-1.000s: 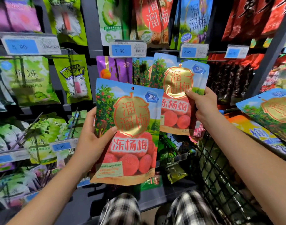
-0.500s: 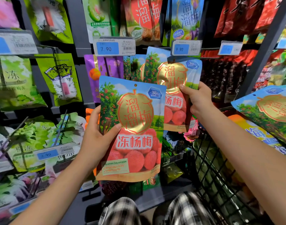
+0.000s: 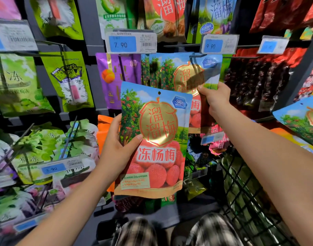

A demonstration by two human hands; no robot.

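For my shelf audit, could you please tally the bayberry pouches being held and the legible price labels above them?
Bayberry pouches in hand: 2, the front pouch held by the left hand and the rear pouch pinched by the right hand.
Legible price labels: 2, the 7.90 label and the 9.90 label.
Total: 4
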